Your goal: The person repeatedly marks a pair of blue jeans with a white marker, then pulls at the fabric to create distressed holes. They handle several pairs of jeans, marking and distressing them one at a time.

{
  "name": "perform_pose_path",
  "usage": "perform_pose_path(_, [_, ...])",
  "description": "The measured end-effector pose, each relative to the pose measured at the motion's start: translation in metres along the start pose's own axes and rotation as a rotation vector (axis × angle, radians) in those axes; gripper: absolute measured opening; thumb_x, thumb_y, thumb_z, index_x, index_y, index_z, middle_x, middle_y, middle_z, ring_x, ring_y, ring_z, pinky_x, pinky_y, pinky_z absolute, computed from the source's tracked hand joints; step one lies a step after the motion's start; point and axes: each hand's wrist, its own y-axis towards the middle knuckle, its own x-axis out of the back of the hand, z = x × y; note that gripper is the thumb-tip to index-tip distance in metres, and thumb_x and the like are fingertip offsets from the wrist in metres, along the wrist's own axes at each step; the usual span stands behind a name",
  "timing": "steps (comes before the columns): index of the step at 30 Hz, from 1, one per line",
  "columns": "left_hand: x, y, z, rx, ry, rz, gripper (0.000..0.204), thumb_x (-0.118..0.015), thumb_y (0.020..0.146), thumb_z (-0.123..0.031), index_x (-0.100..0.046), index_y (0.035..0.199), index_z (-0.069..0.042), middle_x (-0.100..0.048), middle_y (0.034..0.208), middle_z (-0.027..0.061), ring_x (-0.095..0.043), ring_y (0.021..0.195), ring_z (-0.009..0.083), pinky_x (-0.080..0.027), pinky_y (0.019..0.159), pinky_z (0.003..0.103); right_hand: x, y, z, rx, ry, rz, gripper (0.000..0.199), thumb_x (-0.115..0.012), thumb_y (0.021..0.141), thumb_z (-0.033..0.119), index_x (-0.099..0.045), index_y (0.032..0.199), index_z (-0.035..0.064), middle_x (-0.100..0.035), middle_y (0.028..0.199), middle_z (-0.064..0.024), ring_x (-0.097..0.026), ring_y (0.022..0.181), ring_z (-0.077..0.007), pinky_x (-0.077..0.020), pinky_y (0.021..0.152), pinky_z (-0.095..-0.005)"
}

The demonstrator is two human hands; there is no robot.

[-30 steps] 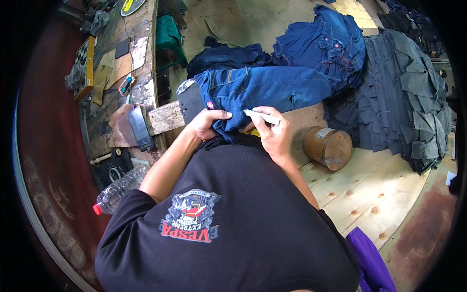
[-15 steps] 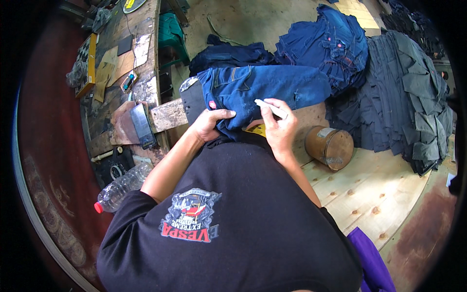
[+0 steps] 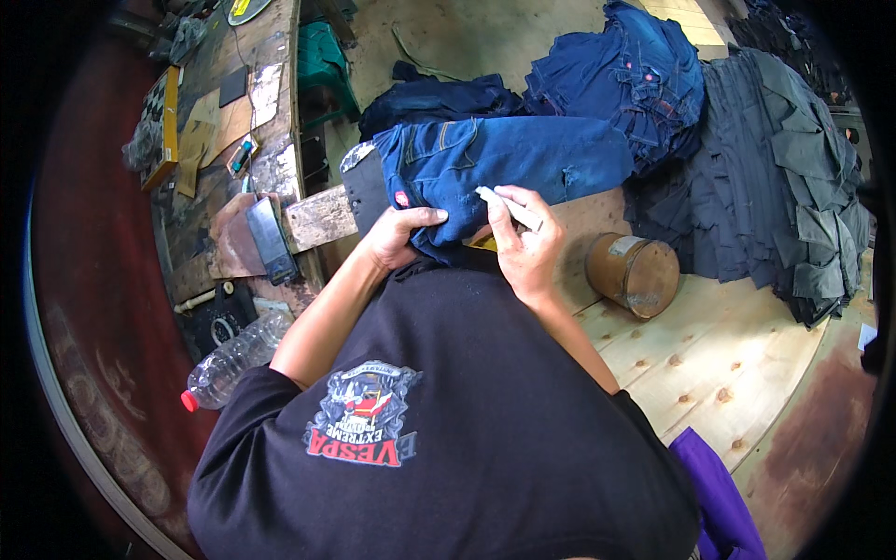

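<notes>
Blue denim jeans [image 3: 525, 149] lie drawn over a dark-covered board [image 3: 367, 189] in front of my body. My left hand [image 3: 396, 239] grips the waistband edge near a small red patch, thumb on top of the cloth and fingers hidden below. Between the thumb and fingers of my right hand [image 3: 532, 250] is a pale, pen-like stick [image 3: 509, 207], its tip at the denim just right of my left thumb. A small frayed spot shows farther along the leg. What the stick is made of, I cannot tell.
At left stands a worn wooden table [image 3: 271, 154] with a phone [image 3: 271, 241]. A clear bottle [image 3: 238, 359] lies close to my left elbow. To the right are a brown drum [image 3: 633, 274], a blue jeans pile [image 3: 616, 79] and stacked grey garments [image 3: 747, 168].
My right hand has shifted slightly left, bringing the stick's tip closer to my left thumb. The left hand keeps its grip on the jeans.
</notes>
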Motion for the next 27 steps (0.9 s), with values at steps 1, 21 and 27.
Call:
perform_pose_path(1, [0.000,0.000,0.000,0.024,0.001,-0.049,0.048,-0.075,0.092,0.003,-0.069,0.140,0.004,-0.079,0.129,0.0155,-0.078,0.115,0.0283,-0.061,0.109,0.044,0.001,-0.001,-0.002,0.006,0.000,0.026,0.016,-0.079,0.102,0.011,-0.079,0.110,-0.0034,-0.082,0.098,-0.0093,-0.074,0.081,-0.0112,-0.0584,0.071,-0.0284])
perform_pose_path(21, [0.008,0.011,-0.007,0.092,-0.069,-0.107,0.056,-0.075,0.091,-0.001,-0.063,0.145,0.005,-0.077,0.135,0.0175,-0.075,0.122,0.0332,-0.059,0.112,0.051,0.052,0.015,-0.050,-0.189,0.227,-0.140,0.030,-0.055,0.116,0.021,-0.073,0.108,-0.0013,-0.074,0.092,-0.0076,-0.067,0.083,-0.0121,-0.0537,0.078,-0.0280])
perform_pose_path(27, [0.009,0.024,-0.015,0.136,0.029,-0.188,0.058,-0.077,0.093,-0.010,-0.062,0.148,0.003,-0.075,0.139,0.0178,-0.074,0.125,0.0340,-0.054,0.118,0.052,0.024,0.008,-0.035,-0.014,0.217,0.238,0.044,-0.050,0.117,0.035,-0.073,0.102,0.0001,-0.072,0.101,-0.0102,-0.069,0.091,-0.0211,-0.0536,0.085,-0.0325])
